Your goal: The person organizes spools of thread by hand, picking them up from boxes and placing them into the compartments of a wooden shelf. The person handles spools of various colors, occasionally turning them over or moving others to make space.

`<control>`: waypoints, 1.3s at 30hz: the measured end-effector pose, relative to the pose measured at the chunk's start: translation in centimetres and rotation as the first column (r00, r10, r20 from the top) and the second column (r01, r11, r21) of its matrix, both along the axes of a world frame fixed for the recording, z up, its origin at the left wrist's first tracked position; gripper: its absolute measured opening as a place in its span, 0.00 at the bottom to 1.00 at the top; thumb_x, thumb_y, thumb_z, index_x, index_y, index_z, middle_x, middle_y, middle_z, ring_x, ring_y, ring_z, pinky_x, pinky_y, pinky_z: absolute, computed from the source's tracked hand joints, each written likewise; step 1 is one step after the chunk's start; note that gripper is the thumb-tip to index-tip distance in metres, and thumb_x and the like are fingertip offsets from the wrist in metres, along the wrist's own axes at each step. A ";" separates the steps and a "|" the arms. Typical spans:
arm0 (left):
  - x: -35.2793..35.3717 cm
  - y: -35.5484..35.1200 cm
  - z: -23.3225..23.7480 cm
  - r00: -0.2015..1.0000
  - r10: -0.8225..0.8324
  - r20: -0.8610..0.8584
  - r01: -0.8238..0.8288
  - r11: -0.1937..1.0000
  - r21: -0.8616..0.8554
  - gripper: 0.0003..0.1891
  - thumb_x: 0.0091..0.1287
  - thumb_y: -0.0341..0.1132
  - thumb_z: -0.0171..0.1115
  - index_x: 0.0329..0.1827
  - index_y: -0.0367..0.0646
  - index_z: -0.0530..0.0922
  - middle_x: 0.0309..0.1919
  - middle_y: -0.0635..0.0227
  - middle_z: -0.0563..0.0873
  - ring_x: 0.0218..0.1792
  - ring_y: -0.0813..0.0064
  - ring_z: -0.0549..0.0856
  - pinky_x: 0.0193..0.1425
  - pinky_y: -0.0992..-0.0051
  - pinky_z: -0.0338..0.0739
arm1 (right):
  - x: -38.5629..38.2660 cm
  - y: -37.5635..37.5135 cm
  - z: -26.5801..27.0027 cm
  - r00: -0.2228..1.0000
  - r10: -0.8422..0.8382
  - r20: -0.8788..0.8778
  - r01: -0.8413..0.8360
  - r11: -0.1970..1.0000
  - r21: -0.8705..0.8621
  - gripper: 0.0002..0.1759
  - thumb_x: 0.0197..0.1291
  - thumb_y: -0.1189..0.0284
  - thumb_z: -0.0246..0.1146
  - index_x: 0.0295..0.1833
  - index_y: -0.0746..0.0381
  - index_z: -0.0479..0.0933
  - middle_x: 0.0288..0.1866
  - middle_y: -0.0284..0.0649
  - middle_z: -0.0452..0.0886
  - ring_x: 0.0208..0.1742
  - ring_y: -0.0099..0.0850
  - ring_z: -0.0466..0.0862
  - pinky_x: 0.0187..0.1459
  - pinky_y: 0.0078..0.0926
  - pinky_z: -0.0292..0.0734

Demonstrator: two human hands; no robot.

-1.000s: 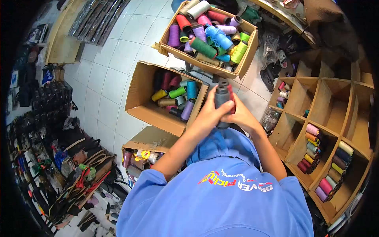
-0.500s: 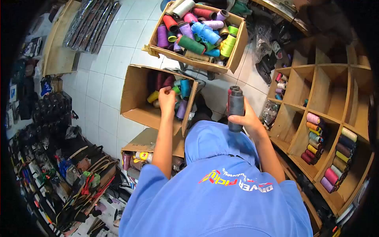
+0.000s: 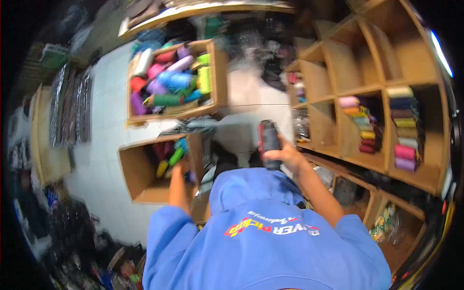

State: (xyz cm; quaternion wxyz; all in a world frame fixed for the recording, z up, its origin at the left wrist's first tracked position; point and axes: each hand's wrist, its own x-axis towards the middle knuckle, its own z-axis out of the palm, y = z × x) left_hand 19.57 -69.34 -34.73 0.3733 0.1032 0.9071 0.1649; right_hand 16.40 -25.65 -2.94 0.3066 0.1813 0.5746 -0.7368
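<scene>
My right hand [image 3: 286, 157] is wrapped round a dark grey thread spool [image 3: 271, 142], held upright in front of the blue hood. A red spool [image 3: 261, 137] shows beside it, against the same grip. My left hand [image 3: 179, 169] reaches into an open cardboard box [image 3: 137, 191]. Its fingers are blurred and partly hidden, close to a green spool [image 3: 177, 155]. Around it in the box lie a yellow spool [image 3: 162, 168], a teal one [image 3: 181, 144] and dark red ones.
A fuller carton [image 3: 220, 72] of mixed thread spools stands behind the box. On the right, a wooden cubby shelf [image 3: 338, 125] holds stacked spools [image 3: 405, 152] in some compartments. Wrapped dark strips [image 3: 72, 106] lie at the left on the white tiled floor [image 3: 104, 92].
The view has swung to the right, so boxes shift left and more shelf shows. My right hand still holds the dark grey and red spools. My left hand stays in the box.
</scene>
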 end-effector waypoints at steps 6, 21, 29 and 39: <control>0.6 -2.3 -1.5 0.981 -0.188 0.044 0.193 0.965 -0.179 0.25 0.60 0.46 0.61 0.51 0.34 0.78 0.54 0.50 0.80 0.51 0.56 0.81 0.54 0.66 0.75 | 1.9 2.2 -1.4 0.989 -0.146 0.007 0.146 0.983 -0.112 0.48 0.38 0.67 0.74 0.67 0.61 0.58 0.50 0.38 0.74 0.48 0.28 0.77 0.50 0.30 0.76; -0.8 -5.2 -2.3 0.977 0.178 0.121 -0.201 0.955 0.217 0.18 0.66 0.39 0.53 0.52 0.36 0.79 0.50 0.59 0.82 0.49 0.65 0.80 0.54 0.70 0.74 | 3.2 2.9 -1.2 0.974 -0.167 -0.153 0.136 0.971 -0.198 0.49 0.45 0.58 0.71 0.70 0.64 0.56 0.50 0.40 0.69 0.52 0.30 0.71 0.52 0.28 0.69; -0.7 -1.5 28.0 0.528 0.715 0.459 -0.798 0.231 0.557 0.30 0.48 0.28 0.64 0.58 0.39 0.69 0.38 0.65 0.81 0.39 0.71 0.81 0.45 0.70 0.79 | 3.1 4.5 0.8 0.971 -0.135 -0.197 0.110 0.985 -0.130 0.53 0.40 0.59 0.72 0.72 0.60 0.54 0.57 0.41 0.70 0.57 0.31 0.72 0.59 0.30 0.67; -4.5 28.4 32.2 0.780 0.058 0.623 -0.611 -0.145 0.778 0.48 0.44 0.40 0.70 0.71 0.39 0.58 0.59 0.57 0.74 0.58 0.58 0.77 0.66 0.58 0.70 | 2.7 6.4 7.6 0.753 0.178 -0.633 0.094 0.924 0.372 0.63 0.38 0.61 0.76 0.74 0.68 0.43 0.65 0.58 0.66 0.65 0.45 0.71 0.66 0.36 0.64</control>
